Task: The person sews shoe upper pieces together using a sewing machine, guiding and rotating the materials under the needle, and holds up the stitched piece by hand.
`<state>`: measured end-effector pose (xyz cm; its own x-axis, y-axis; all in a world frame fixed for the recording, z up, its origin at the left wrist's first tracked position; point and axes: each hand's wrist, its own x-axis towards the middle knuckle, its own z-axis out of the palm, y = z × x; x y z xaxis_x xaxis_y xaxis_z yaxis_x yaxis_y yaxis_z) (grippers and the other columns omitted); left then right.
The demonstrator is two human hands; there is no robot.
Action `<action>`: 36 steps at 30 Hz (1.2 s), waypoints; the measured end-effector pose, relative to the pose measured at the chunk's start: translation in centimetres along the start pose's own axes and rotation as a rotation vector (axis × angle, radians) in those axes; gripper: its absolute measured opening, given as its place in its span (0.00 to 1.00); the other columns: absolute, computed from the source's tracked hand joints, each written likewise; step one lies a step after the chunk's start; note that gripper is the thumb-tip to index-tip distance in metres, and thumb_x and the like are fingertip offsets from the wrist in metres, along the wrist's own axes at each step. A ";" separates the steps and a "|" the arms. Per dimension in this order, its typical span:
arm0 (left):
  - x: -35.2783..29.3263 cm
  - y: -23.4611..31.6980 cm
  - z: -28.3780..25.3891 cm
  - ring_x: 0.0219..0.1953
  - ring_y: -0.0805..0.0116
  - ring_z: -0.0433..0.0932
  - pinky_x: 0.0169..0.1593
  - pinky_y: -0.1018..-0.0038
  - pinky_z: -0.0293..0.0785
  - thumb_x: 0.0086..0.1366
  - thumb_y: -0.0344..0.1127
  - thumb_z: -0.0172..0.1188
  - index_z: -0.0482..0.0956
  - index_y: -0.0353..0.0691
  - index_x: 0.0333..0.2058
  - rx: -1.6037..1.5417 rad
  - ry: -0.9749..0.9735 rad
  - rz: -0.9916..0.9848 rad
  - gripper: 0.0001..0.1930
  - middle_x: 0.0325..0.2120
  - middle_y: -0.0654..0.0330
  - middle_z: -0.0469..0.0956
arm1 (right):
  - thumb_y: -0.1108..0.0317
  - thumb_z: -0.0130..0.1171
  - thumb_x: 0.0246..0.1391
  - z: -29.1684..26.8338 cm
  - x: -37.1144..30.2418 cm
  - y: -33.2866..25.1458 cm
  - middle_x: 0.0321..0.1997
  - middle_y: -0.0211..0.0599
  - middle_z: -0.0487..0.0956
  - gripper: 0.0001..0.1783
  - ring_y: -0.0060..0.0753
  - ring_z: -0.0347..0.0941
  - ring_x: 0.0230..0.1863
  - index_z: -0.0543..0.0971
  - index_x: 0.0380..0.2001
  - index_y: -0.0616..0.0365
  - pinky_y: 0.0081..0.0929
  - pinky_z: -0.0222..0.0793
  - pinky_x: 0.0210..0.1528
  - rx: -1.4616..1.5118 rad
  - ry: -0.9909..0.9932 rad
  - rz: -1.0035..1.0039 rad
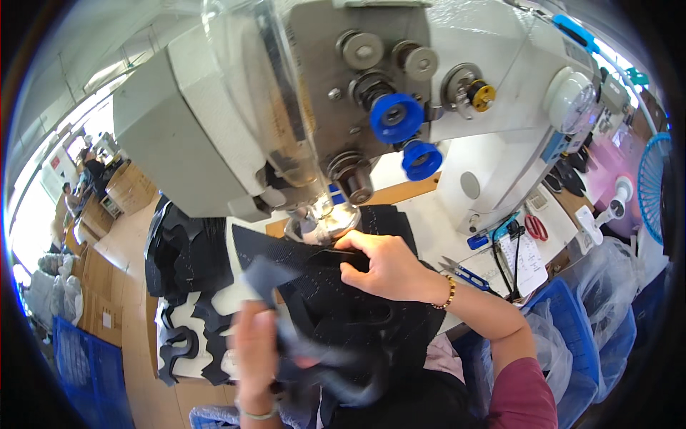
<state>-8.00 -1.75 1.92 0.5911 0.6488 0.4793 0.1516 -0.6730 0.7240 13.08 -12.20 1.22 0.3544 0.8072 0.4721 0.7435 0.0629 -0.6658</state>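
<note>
A white and grey sewing machine point(471, 171) fills the upper view, its lit needle area point(332, 218) above black mesh fabric point(264, 247). My right hand point(389, 268) is at the needle area, fingers bent and closed on the fabric near its edge. Its thumb and forefinger show; the other fingers are partly hidden. Lower left, my left hand point(255, 343) is smeared by motion, with a curved dark grey fabric piece point(286, 336) in its fingers. More black fabric point(350, 314) hangs over the table's front edge toward my lap.
Stacked black pieces point(187, 250) and curved cut pieces point(179, 348) lie at left on the white table. Thread snips point(468, 277), red-handled scissors point(535, 227) and a written sheet point(524, 261) lie at right. Blue crates point(572, 314) stand beside me; a blue fan point(654, 187) is farther right.
</note>
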 end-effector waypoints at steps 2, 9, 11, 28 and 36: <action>1.1 3.4 4.0 0.14 0.70 0.69 0.18 0.75 0.66 0.68 0.31 0.44 0.65 0.33 0.29 -0.475 -0.186 -0.403 0.10 0.16 0.60 0.69 | 0.62 0.58 0.43 -0.4 0.0 0.5 0.32 0.48 0.79 0.18 0.46 0.76 0.30 0.74 0.38 0.60 0.31 0.71 0.32 0.146 -0.051 0.059; 0.7 -0.2 6.3 0.13 0.63 0.66 0.17 0.71 0.60 0.59 0.31 0.60 0.70 0.36 0.21 0.211 0.026 0.178 0.11 0.13 0.58 0.66 | 0.56 0.56 0.54 -0.2 -0.2 0.3 0.30 0.43 0.78 0.18 0.31 0.74 0.25 0.76 0.37 0.60 0.25 0.67 0.29 0.276 -0.037 -0.045; 2.0 0.3 4.8 0.26 0.60 0.67 0.29 0.68 0.63 0.46 0.31 0.69 0.71 0.40 0.18 0.300 0.121 0.467 0.13 0.22 0.59 0.69 | 0.56 0.55 0.54 -0.4 -0.1 0.3 0.28 0.42 0.77 0.17 0.32 0.73 0.24 0.76 0.36 0.60 0.25 0.66 0.28 0.339 -0.058 -0.051; 6.9 1.2 4.6 0.26 0.84 0.67 0.32 0.87 0.62 0.59 0.29 0.60 0.74 0.32 0.41 -0.396 -0.266 -0.091 0.12 0.23 0.68 0.76 | 0.68 0.61 0.50 -3.0 -7.7 -1.2 0.34 0.38 0.75 0.10 0.33 0.73 0.25 0.74 0.32 0.61 0.25 0.68 0.27 -0.277 0.143 -0.012; 5.1 0.8 5.3 0.27 0.83 0.67 0.33 0.86 0.64 0.61 0.30 0.59 0.69 0.32 0.36 -0.374 -0.106 -0.026 0.09 0.24 0.65 0.74 | 0.75 0.50 0.57 3.5 -6.8 0.3 0.33 0.43 0.73 0.12 0.37 0.78 0.30 0.61 0.42 0.62 0.27 0.77 0.33 1.257 0.377 0.403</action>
<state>-0.68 -0.82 2.32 0.6721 0.6105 0.4191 -0.1205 -0.4682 0.8753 8.88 -15.64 -4.20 0.7029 0.7019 0.1155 -0.3850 0.5120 -0.7679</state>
